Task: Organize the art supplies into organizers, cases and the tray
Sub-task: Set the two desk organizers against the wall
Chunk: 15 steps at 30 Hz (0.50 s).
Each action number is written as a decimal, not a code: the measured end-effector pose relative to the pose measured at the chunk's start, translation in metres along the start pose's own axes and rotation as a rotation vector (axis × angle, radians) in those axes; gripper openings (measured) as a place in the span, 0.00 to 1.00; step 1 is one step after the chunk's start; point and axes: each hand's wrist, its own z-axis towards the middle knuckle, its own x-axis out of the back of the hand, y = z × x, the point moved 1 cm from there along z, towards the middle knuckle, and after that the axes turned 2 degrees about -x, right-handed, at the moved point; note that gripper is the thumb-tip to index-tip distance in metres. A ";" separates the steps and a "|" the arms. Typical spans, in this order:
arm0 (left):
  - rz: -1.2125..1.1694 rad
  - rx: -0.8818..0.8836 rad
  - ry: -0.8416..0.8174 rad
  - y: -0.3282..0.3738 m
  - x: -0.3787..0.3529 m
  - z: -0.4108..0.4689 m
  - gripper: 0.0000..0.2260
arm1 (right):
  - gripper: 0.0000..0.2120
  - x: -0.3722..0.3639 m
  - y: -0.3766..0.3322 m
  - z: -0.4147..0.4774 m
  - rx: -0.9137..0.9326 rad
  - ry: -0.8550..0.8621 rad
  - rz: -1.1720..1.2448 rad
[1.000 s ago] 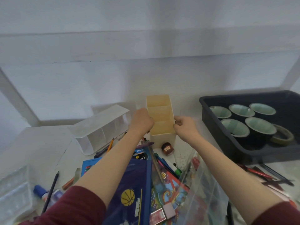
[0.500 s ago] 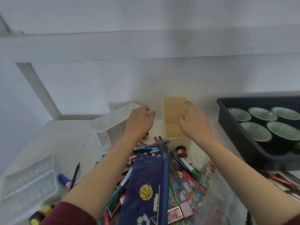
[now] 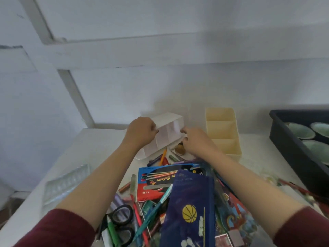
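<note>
A white divided organizer (image 3: pixel 169 132) lies tipped on its side at the back of the white table, its compartments facing me. My left hand (image 3: pixel 140 132) grips its top left edge with curled fingers. My right hand (image 3: pixel 195 141) pinches its right end wall. A cream three-compartment organizer (image 3: pixel 222 129) stands upright just right of my right hand, apart from it. Loose pens, pencils and markers lie heaped in front of both organizers.
A black tray (image 3: pixel 284 136) holding green-lined bowls stands at the far right. A clear ribbed case (image 3: pixel 65 182) lies at the left. Near me are a blue basketball pencil case (image 3: pixel 190 207), a red-blue pen box (image 3: pixel 160 180), black-handled scissors (image 3: pixel 122 221) and a small brown jar (image 3: pixel 179 148).
My right hand left the cream organizer and moved left onto the white organizer. My left hand went from the cream organizer to the white one's top edge. The view has shifted left.
</note>
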 end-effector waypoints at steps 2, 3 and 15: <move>-0.004 -0.006 0.036 -0.003 0.000 0.001 0.14 | 0.24 -0.005 0.000 0.000 -0.011 -0.083 -0.083; -0.007 -0.008 0.051 -0.004 0.000 0.001 0.15 | 0.24 -0.007 0.000 0.000 -0.010 -0.112 -0.125; 0.096 -0.031 0.125 -0.015 0.004 0.004 0.16 | 0.12 0.003 -0.008 -0.006 0.020 -0.076 -0.282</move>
